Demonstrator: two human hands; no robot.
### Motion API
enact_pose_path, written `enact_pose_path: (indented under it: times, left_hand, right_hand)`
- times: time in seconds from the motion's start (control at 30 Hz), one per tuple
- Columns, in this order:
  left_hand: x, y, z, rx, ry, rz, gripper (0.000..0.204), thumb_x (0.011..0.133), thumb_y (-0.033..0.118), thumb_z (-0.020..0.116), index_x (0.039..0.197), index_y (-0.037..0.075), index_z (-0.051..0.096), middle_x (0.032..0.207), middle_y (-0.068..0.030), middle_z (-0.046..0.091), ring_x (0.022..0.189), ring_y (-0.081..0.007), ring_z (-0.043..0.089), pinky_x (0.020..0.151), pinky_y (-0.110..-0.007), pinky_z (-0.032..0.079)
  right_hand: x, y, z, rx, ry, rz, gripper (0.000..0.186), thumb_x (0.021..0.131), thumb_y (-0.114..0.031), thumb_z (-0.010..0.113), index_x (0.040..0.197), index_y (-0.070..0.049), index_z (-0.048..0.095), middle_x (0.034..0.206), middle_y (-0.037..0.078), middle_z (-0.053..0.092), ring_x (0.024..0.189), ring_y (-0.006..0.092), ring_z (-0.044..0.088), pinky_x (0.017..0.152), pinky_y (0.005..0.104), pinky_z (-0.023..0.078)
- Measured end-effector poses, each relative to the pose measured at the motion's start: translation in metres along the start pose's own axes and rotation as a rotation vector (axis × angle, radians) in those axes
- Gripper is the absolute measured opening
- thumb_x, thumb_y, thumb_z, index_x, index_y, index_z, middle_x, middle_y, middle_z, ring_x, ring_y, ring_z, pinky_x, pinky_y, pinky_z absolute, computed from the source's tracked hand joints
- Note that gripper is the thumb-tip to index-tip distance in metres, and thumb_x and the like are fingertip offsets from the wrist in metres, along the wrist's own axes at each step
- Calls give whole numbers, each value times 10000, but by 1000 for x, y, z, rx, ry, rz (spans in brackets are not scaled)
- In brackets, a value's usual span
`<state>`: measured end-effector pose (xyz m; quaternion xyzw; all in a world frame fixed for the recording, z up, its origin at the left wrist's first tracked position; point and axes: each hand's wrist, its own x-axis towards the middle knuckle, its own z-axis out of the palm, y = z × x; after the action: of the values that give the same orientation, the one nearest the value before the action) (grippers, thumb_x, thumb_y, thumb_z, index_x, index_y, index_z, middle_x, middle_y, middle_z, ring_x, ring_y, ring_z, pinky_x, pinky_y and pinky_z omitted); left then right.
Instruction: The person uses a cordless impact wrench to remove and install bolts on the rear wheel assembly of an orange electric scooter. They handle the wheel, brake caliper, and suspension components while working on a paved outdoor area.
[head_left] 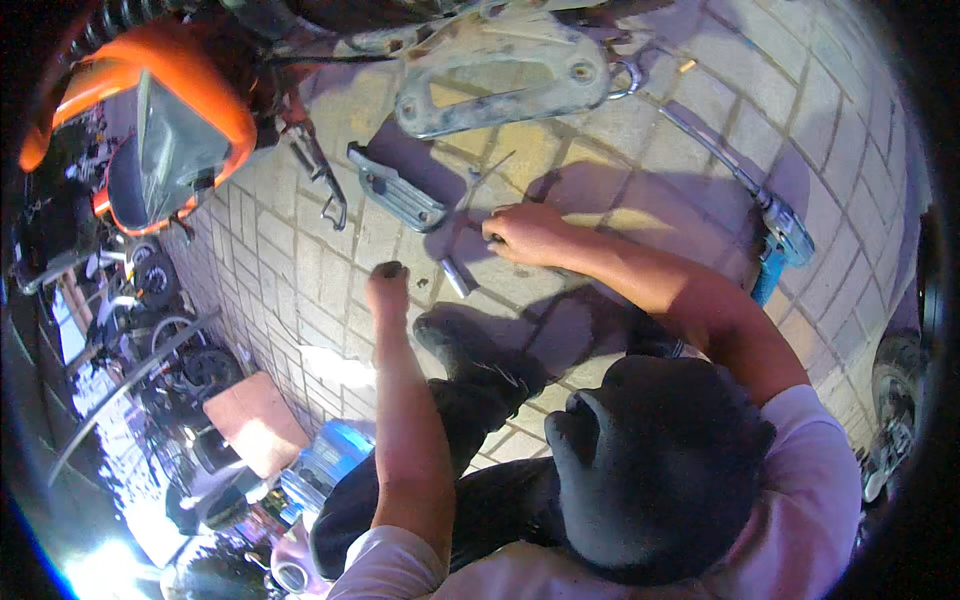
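Head view: right hand (525, 235) fingers curled on paving beside small metal socket (455, 277), left hand (387, 290) clenched, empty.

Paving stones (560, 150): rough matt stone, dusty. Bracket plate (500, 75): dull grey metal, scuffed, grimy. Small socket (455, 278): smooth bright metal, cylindrical. Ribbed footrest piece (395, 190): matt grey, prob. metal. Orange body panel (150, 70): glossy plastic. Shirt sleeve (810, 470): white cloth, matt.

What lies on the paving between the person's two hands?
In the head view, a small metal cylinder lies on the paving between the left hand and right hand.
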<state>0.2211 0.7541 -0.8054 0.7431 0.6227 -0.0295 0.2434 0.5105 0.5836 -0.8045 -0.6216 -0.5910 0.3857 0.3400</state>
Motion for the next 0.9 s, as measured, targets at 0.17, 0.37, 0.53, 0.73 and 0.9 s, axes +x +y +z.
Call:
enact_pose_path:
  times: [0.17,0.37,0.53,0.73,0.9]
  left_hand:
    - [-42,8,43,77,11,12,289,731,219,687,947,35,633,911,-119,659,852,-292,623,767,-379,478]
    - [-44,65,37,-546,-135,-128,214,839,140,605,982,-18,608,896,-91,652,744,-148,606,675,-265,482]
    - [-70,240,22,-642,-452,323,183,821,61,616,990,-8,615,915,-65,651,863,-158,593,826,-286,448]
    - [-84,309,63,-848,-565,566,135,793,6,647,920,27,607,903,-23,605,823,-115,569,770,-248,450]
    - [-90,324,77,-833,-552,487,318,835,97,649,1123,14,542,975,-29,587,893,-104,531,805,-258,437]
  right_hand:
    - [-5,-1,16,42,-64,74,221,761,-237,625,861,-42,589,857,159,605,831,345,603,707,461,475]
    - [-29,16,15,399,230,175,269,785,-287,662,897,-46,625,795,162,645,698,265,636,627,391,484]
    - [-42,2,-36,1720,420,512,239,844,-211,644,910,16,615,781,86,651,618,167,613,523,280,509]
    - [-86,17,-99,1660,574,351,190,817,-136,665,917,15,607,819,83,644,685,154,617,617,284,531]
    - [-97,35,-144,1379,838,223,240,808,-91,667,1023,0,610,907,68,637,825,137,596,731,271,493]
